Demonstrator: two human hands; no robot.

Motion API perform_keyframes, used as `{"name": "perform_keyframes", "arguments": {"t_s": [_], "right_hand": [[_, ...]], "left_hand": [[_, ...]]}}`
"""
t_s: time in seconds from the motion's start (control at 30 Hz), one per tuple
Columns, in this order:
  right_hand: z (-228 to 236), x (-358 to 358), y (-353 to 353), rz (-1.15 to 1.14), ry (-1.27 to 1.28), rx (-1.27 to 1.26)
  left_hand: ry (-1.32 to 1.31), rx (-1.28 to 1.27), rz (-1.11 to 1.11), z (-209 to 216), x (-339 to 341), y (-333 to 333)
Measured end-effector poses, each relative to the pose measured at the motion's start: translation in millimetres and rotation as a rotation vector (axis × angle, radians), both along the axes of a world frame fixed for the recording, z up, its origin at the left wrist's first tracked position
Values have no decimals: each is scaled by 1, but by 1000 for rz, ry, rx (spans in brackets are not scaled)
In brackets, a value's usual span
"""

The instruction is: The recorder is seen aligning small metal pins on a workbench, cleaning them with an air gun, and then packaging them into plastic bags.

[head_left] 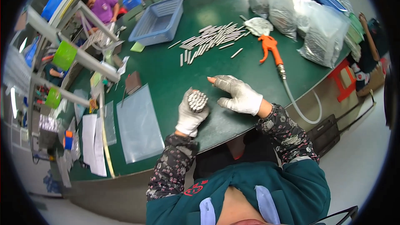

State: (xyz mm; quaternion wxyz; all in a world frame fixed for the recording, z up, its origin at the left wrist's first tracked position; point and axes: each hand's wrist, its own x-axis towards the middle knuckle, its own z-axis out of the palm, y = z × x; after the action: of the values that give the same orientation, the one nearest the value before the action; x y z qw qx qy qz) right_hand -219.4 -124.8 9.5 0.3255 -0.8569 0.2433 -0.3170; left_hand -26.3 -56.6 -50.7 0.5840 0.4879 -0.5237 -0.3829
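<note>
Your gloved left hand [191, 114] is closed around an upright bundle of metal rods [197, 100], your right hand [239, 93] rests flat and empty beside it, and most loose rods [212, 37] lie ungathered farther up the green table [166, 79].

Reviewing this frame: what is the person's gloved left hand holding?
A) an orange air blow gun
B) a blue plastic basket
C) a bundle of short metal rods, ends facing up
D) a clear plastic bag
C: the left hand is closed around a bundle of short metal rods with their round ends toward the camera, while the orange air blow gun and the blue basket lie untouched farther back on the green table.
</note>
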Motion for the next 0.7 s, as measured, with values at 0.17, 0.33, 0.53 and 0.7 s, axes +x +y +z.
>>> {"name": "perform_keyframes", "arguments": {"t_s": [0.17, 0.33, 0.53, 0.7], "right_hand": [[30, -64, -25, -356, 33, -50], [36, -102, -66, -753, 189, -105], [66, 7, -49, -326, 277, -283], [60, 129, -65, 107, 237, -488]], "left_hand": [[-97, -37, 34, -16, 13, 1], [51, -75, -30, -10, 4, -3], [59, 118, -24, 10, -3, -2], [18, -8, -49, -7, -2, 0]]}}
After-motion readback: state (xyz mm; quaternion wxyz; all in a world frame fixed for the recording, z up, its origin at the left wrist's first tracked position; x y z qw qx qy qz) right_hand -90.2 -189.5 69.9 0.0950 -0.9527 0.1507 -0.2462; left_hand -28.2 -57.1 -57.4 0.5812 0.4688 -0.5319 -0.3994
